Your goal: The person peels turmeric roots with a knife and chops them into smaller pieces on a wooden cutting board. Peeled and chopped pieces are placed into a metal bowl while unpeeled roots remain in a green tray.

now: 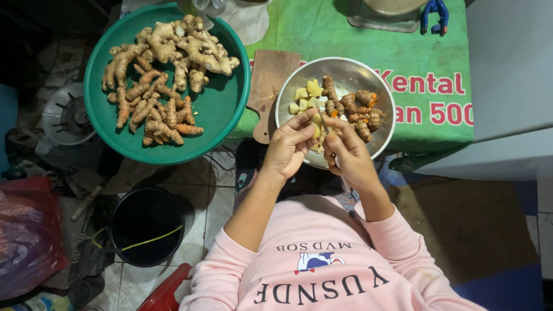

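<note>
The ginger piece (318, 128) is small, pale yellow and knobbly, pinched between both hands right over the near rim of the steel bowl (385, 124). Left hand (288, 147) curls its fingers around it, thumb up top; right hand (347, 154) is closed against it too, can't tell if there's a knife in there. Just past the grip the bowl holds peeled yellow chunks (305, 95) and orange turmeric bits (360, 109). Off to the left, the green basin (222, 109) is loaded with raw ginger and turmeric roots (164, 75).

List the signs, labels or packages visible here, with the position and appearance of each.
Green table cover: printed banner under the metal bowl, large red letters at its right part.
Pink sweatshirt: bottom centre, dark lettering and a small picture.
No screens visible.
</note>
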